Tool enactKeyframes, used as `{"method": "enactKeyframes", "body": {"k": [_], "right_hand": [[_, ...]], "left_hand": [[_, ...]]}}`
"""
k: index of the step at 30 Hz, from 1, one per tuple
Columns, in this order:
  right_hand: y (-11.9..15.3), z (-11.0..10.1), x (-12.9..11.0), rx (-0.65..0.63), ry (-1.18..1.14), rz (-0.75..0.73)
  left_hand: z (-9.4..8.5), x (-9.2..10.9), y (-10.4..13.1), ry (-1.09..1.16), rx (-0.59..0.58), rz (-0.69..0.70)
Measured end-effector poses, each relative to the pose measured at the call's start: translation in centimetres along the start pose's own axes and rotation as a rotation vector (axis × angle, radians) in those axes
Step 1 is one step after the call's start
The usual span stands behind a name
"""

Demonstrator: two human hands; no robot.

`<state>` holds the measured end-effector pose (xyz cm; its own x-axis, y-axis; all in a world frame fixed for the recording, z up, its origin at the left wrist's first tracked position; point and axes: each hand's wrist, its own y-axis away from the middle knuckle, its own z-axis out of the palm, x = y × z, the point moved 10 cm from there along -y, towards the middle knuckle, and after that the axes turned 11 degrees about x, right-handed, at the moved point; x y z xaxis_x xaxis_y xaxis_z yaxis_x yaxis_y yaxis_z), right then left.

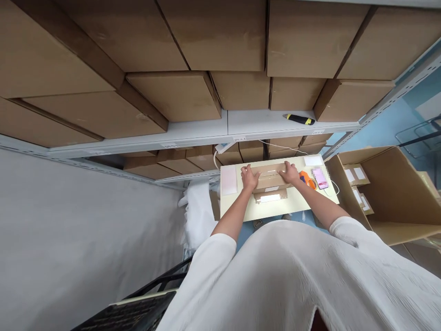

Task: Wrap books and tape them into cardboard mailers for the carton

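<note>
A small brown cardboard box (268, 171) with shiny tape along its top is on the pale yellow tabletop (241, 212). My left hand (250, 177) grips its left end, and my right hand (290, 174) grips the right end, thumbs pointing inward over the top. Closer to me lies a taped brown parcel (281, 195) with a white label. Just right of my right hand rests an orange and blue tape dispenser (308, 180). Beside that is a phone (320, 178) with a lit pink screen, partly blurred out.
Pinkish-white sheets (229, 180) lie at the table's left end, a white pad (313, 160) at its far right corner. Shelves of cardboard boxes (213, 32) overhang it, with a utility knife (299, 119) on one. A large open carton (399, 193) holding labelled parcels stands right.
</note>
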<state>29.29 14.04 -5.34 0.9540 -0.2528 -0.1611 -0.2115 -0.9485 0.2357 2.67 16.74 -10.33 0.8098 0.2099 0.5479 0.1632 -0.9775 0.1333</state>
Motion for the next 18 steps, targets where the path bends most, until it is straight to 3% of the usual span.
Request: {"method": "enactKeyframes", "body": {"k": [5, 11, 14, 18], "right_hand": [[-0.8, 0.0, 0.8, 0.004, -0.09, -0.042], [-0.8, 0.0, 1.2, 0.018, -0.207, -0.02], [-0.7, -0.9, 1.4, 0.103, -0.289, 0.012], [-0.5, -3.8, 1.2, 0.277, -0.413, -0.024]], "left_hand": [[0.1, -1.4, -0.3, 0.105, -0.061, 0.007], [-1.0, -1.4, 0.7, 0.271, 0.039, -0.079], [-2.5, -0.6, 1.2, 0.322, 0.125, -0.094], [-5.9, 1.6, 1.2, 0.361, 0.276, -0.04]]}}
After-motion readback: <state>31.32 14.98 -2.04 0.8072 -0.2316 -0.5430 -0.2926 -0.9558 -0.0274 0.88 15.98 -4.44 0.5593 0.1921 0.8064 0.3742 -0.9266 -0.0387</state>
